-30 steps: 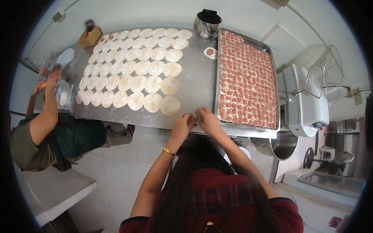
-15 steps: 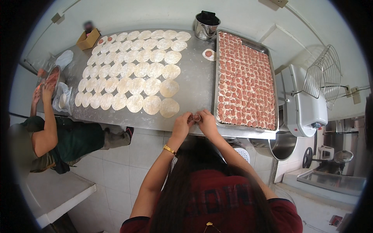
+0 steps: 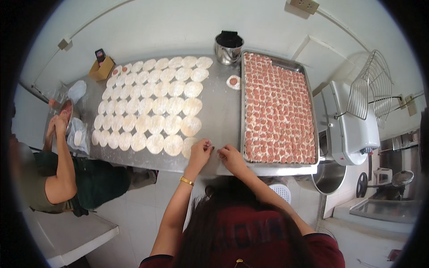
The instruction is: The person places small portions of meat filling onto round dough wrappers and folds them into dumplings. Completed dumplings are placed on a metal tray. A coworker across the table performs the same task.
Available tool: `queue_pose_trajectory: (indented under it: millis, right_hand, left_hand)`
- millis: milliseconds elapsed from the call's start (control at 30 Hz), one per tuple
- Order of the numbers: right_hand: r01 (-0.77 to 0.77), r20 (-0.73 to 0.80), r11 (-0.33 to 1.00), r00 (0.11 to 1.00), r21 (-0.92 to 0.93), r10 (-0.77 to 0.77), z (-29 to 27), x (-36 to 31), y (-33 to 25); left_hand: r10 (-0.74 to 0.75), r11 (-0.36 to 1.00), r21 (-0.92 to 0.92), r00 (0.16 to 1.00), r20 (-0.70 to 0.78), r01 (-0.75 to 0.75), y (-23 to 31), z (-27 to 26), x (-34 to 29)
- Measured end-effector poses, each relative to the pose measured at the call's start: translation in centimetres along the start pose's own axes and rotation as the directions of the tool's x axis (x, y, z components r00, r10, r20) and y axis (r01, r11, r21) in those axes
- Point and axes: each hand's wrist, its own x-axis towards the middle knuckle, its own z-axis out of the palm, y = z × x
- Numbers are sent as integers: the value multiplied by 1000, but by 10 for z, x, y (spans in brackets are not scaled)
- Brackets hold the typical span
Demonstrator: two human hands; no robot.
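At the near edge of the metal table, my left hand (image 3: 200, 154) is closed, its fingertips pinching a small pinkish bit that I cannot make out. Just right of it, and apart from it, my right hand (image 3: 232, 159) grips a small meat-topped dumpling (image 3: 220, 154), partly hidden by the fingers. Rows of thin, floury dough rounds (image 3: 173, 144) cover the table to my left. The nearest round lies partly behind my left hand. On my right, a large metal tray (image 3: 318, 147) is packed with rows of meat-topped dumplings (image 3: 278, 116).
One round with meat (image 3: 233, 81) lies left of the tray. A metal bucket (image 3: 229, 52) and a cardboard box (image 3: 102, 69) stand at the back. A co-worker's hands (image 3: 59, 123) are at a bowl of meat (image 3: 68, 107). A white mixer (image 3: 346, 125) stands right.
My hands, together at the table edge before, have drawn apart. The view has shifted, so the table sits lower. The co-worker's hands have come together at the bowl.
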Motion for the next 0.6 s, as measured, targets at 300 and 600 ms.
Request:
queue_pose_trajectory:
  millis: [300, 600]
  right_hand:
    - [-146, -305, 970, 931, 195, 202, -188, 117, 81]
    - [-236, -472, 958, 871, -161, 135, -330, 291, 241]
  left_hand:
    - [114, 974, 209, 985, -127, -85, 18, 40, 159]
    - [-1, 979, 195, 952, -306, 64, 21, 97, 254]
